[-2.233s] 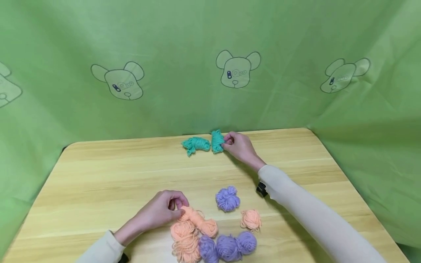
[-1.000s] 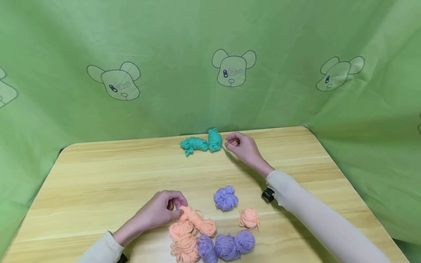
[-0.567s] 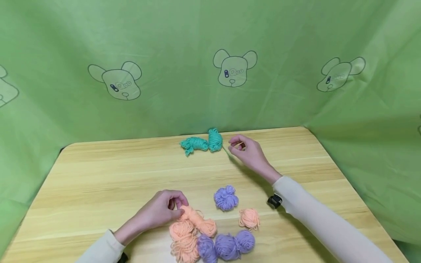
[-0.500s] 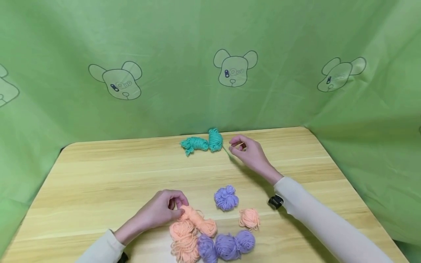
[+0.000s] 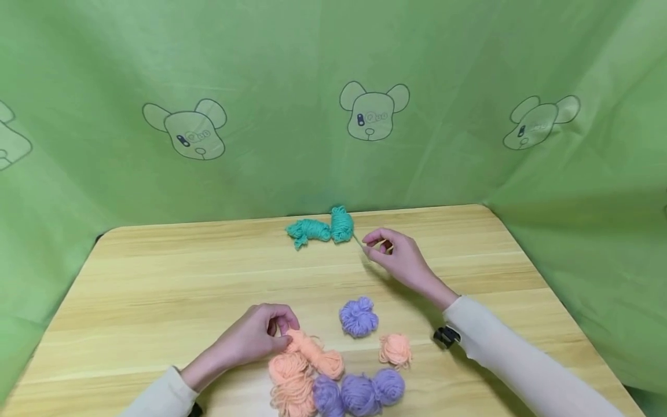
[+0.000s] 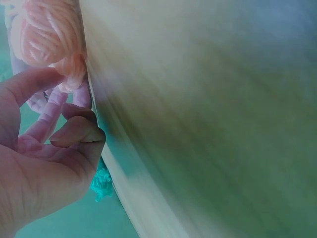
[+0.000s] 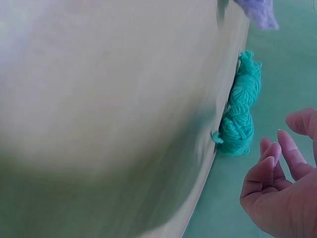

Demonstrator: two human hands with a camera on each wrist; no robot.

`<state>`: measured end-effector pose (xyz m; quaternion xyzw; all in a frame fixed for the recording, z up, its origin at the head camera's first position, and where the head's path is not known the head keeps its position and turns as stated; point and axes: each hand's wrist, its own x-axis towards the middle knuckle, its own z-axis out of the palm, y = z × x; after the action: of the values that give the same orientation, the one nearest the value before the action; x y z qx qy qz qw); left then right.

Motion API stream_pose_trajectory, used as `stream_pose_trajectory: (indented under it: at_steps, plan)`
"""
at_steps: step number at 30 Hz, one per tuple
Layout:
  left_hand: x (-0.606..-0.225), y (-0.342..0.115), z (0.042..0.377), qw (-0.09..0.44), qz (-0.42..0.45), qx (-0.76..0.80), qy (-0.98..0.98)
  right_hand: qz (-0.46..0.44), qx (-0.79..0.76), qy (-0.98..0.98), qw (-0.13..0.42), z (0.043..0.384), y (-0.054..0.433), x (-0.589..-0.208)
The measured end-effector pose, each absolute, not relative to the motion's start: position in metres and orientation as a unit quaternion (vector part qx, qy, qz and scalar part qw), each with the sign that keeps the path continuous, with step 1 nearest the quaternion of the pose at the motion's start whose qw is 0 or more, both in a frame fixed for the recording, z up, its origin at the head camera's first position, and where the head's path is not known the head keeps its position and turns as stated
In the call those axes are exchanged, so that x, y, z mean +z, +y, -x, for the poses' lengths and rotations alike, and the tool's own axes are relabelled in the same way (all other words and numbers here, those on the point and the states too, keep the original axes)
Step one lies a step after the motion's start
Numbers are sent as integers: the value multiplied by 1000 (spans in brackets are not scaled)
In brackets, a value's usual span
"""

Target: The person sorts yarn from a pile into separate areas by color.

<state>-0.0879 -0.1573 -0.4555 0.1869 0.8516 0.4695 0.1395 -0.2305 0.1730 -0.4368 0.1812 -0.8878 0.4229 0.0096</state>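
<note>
In the head view my left hand [image 5: 257, 333] pinches the end of a peach yarn skein [image 5: 318, 353] between thumb and fingers. That skein leans against a larger peach yarn bundle [image 5: 292, 382]; the left wrist view shows the peach yarn [image 6: 44, 37] at the fingertips. My right hand [image 5: 401, 258] hovers to the right of an upright teal yarn skein [image 5: 341, 225], its fingers loosely bent and thumb apart. A thin dark strand runs from that skein toward the thumb. Left of it lies a second teal skein [image 5: 312, 229]. The right wrist view shows the teal yarn [image 7: 240, 109] beyond the fingers.
Several purple yarn balls [image 5: 359, 394] sit in a row at the table's near side. A looser purple bundle [image 5: 358, 317] and a small peach ball [image 5: 396, 350] lie between the hands. Green cloth [image 5: 281, 168] hangs behind the wooden table [image 5: 182, 278].
My right hand has left the upright teal skein and drawn back to the right and nearer to me. The left hand keeps its place on the peach skein.
</note>
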Motion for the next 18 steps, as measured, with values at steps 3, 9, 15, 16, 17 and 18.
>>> stream_pose_trajectory:
  at_steps: [3,9,15,16,17,18]
  plan:
    - [-455,-157,88,141,-184,468,853,-185,425,-886,8,225,175,-435]
    - [-454,-157,88,142,-184,470,852,-182,437,-881,5,216,177,-431]
    - [-454,-157,89,135,-192,467,853,-180,451,-874,-4,210,180,-430]
    - [-454,-156,89,133,-194,468,852,-180,452,-873,-6,208,181,-429]
    - [-454,-156,89,132,-195,468,852,-180,453,-873,-7,207,181,-429]
    - [-454,-156,90,131,-196,467,852,-179,454,-873,-8,205,181,-428]
